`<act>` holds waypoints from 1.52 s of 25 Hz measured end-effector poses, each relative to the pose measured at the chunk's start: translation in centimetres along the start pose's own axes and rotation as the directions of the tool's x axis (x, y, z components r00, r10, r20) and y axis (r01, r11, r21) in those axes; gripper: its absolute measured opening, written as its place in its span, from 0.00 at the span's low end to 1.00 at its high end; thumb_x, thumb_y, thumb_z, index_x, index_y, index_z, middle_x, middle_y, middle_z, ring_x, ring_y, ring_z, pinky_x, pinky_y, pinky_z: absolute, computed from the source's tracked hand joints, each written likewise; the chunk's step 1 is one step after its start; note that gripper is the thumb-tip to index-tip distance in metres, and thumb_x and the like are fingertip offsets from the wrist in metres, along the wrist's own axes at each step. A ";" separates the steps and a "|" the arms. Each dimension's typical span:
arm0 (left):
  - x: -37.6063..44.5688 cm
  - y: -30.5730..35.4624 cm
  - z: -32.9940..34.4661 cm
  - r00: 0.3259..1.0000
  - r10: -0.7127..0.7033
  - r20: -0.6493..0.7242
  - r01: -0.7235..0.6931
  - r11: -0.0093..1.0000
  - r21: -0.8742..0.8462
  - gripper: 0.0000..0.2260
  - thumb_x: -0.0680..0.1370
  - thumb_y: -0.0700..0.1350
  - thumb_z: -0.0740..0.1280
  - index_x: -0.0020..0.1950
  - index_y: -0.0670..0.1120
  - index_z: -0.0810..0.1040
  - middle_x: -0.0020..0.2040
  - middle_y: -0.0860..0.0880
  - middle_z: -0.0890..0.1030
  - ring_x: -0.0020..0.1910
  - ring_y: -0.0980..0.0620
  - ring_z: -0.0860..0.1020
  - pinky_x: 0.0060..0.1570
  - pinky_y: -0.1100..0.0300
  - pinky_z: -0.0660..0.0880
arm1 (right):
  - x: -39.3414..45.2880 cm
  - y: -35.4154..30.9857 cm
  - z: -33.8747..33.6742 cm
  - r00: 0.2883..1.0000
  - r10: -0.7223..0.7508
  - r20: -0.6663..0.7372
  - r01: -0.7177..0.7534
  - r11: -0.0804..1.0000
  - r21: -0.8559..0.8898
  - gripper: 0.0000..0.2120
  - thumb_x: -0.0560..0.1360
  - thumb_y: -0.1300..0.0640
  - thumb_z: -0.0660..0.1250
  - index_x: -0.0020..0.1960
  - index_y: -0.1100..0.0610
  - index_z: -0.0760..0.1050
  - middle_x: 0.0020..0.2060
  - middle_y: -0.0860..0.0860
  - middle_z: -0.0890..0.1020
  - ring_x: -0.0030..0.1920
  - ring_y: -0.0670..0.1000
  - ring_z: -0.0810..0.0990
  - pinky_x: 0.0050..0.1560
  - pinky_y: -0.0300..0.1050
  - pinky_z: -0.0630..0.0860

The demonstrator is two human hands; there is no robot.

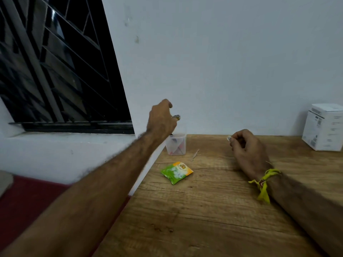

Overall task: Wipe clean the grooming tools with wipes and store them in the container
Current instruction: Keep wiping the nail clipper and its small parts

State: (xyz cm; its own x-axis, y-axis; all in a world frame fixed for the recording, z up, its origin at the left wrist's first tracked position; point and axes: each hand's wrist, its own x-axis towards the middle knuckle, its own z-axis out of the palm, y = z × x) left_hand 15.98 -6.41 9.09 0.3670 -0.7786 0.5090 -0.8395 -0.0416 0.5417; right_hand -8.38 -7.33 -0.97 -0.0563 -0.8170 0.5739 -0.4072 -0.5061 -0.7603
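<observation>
Up near the table's [213,210] far left corner, the left hand [160,121] hangs above the container [176,144], fingers curled round a small metal tool [176,117]; only the tool's shiny end shows past the knuckles, so its kind is hard to tell. That clear plastic tub stands upright at the table edge, with red and pale items inside, too blurred to name. Just right of it a thin metal pick [195,154] lies on the wood, apart from both hands. Nearer the camera lies a green and orange wipe packet [177,172], flat on the table. The right hand [245,147] rests on the table well to the right, fingers curled, pinching a small white wipe [228,138] between thumb and forefinger. A yellow band [264,182] is tied at that wrist. A white box [323,127] stands by the wall at far right.
</observation>
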 end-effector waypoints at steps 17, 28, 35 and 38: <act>-2.9 2.2 -0.6 0.982 0.185 0.040 -0.181 0.981 -0.076 0.11 0.73 0.48 0.77 0.52 0.51 0.81 0.39 0.57 0.83 0.36 0.60 0.80 0.41 0.64 0.77 | 0.7 0.6 0.1 0.997 0.065 -0.040 -0.063 0.997 0.049 0.05 0.77 0.52 0.70 0.44 0.52 0.76 0.37 0.50 0.83 0.41 0.54 0.82 0.44 0.56 0.81; -8.4 5.2 5.0 0.914 0.067 0.400 -0.259 0.855 0.449 0.12 0.78 0.32 0.63 0.61 0.41 0.76 0.61 0.43 0.79 0.59 0.44 0.78 0.48 0.55 0.75 | 0.6 0.5 0.2 0.997 0.054 -0.061 -0.053 0.999 0.011 0.05 0.77 0.53 0.70 0.43 0.53 0.76 0.36 0.48 0.83 0.41 0.51 0.82 0.43 0.44 0.77; -7.3 6.0 5.7 0.889 -0.018 0.457 -0.220 0.859 0.461 0.11 0.78 0.35 0.66 0.61 0.39 0.75 0.62 0.40 0.79 0.60 0.43 0.78 0.46 0.57 0.72 | 0.5 0.4 0.2 0.998 0.038 -0.052 -0.037 0.999 0.023 0.05 0.77 0.54 0.70 0.44 0.54 0.77 0.35 0.46 0.82 0.39 0.48 0.80 0.41 0.42 0.75; -7.5 6.1 5.8 0.849 -0.003 0.529 -0.282 0.843 0.458 0.12 0.80 0.36 0.64 0.63 0.38 0.74 0.66 0.40 0.76 0.63 0.43 0.76 0.53 0.56 0.74 | 0.4 0.4 0.1 0.998 0.039 -0.055 -0.037 0.999 0.029 0.05 0.77 0.54 0.70 0.44 0.54 0.77 0.34 0.46 0.81 0.38 0.48 0.80 0.41 0.42 0.75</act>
State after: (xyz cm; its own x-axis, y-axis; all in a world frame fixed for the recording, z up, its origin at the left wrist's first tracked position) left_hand 5.82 -4.41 4.69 0.1026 -0.9918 0.0768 -0.9947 -0.1025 0.0063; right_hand -8.48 -7.87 -1.02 -0.1224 -0.8195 0.5598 -0.3785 -0.4829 -0.7897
